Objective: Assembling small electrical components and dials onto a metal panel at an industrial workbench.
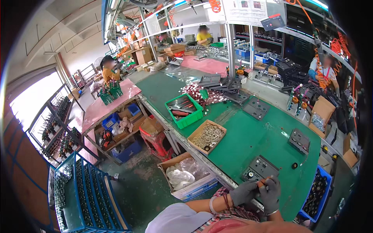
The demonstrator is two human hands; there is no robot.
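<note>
My left hand (244,193), in a grey glove with bare fingertips, is closed at the table's near edge. Beside it my right hand (270,195), gloved the same way, has its fingers bent together. The fingertips of both meet, and whatever they pinch is too small or hidden to name. Just beyond them a dark grey panel (265,167) with holes lies on the green tabletop (233,143); a round silvery part (251,174) sits on its left end. To the right lies a small black round part (294,166).
A carton of metal rings (189,138) and a green bin (185,123) of tools stand left. More dark panels (256,108) (299,141) lie farther off. A blue bin (328,185) of black parts is at right. Below left stand an open carton (166,171) and a blue rack (79,186).
</note>
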